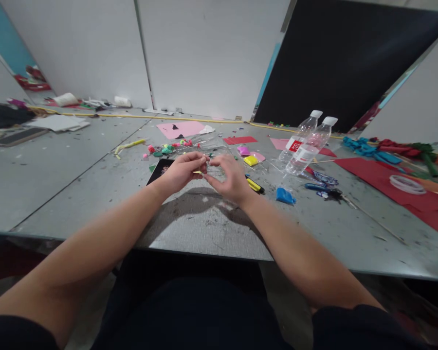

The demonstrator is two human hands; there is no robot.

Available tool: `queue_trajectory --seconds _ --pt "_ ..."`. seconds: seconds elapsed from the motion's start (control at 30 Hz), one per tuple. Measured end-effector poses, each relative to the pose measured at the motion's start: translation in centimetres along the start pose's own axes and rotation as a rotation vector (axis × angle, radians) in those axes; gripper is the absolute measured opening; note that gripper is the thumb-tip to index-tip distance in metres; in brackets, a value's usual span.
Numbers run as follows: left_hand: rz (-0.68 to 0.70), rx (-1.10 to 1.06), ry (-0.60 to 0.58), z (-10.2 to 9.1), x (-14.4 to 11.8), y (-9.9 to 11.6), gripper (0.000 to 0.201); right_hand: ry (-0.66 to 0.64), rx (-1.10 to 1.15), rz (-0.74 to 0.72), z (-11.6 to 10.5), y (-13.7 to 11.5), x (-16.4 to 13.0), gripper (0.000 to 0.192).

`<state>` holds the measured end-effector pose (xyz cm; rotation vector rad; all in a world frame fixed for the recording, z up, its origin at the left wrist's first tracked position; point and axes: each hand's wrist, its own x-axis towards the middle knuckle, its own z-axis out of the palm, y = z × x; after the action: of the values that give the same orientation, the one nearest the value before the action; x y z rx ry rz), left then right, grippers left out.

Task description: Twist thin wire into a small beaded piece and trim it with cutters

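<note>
Grey and scuffed, the table (95,194) runs wide under white wall panels and a dark board at two o'clock, littered with craft scraps. At its near middle the two hands meet over a small yellow piece (197,172), which sits between their fingertips, just above the tabletop. It looks like a bit of clay or paper; it is too small to say which.

Judging by the mess, the work looks well under way: small pink and green shapes (168,147) already lie in a cluster at twelve o'clock from the hands, while clay lumps in pink (243,150), yellow (250,160) and blue (285,196) sit unused at one to three o'clock. The piece in hand looks unfinished.

The left hand (180,172) is curled, thumb and forefinger closed in a narrow pinch on the yellow piece. The right hand (229,181) comes in from three o'clock, fingers bent and nearly closed, tips touching at the same spot; whether it grips the piece or something thin and clear I cannot tell.

Farther out at two o'clock lie two bottles (306,143), then red paper (394,187) and a tape roll (408,184).
</note>
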<state>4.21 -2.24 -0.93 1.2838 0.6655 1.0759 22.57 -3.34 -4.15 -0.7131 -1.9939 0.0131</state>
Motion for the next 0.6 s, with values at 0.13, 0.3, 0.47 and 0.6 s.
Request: queue_trajectory --seconds 0.13,0.3,0.47,0.6 --pt "0.028 -0.037 0.027 0.0 0.0 -0.3 0.022 -0.023 -0.013 0.012 0.4 -0.7 0.0 0.015" --pt "-0.001 -0.098 0.025 0.3 0.0 -0.3 0.017 -0.034 0.054 0.021 0.6 -0.5 -0.2 0.017" --pt "-0.043 -0.138 0.089 0.5 0.0 0.6 0.007 0.004 0.073 0.103 0.1 0.3 -0.4 0.015" --pt "-0.036 -0.206 0.122 0.0 0.2 0.9 0.008 0.022 0.055 0.106 -0.5 1.1 -0.3 0.015"
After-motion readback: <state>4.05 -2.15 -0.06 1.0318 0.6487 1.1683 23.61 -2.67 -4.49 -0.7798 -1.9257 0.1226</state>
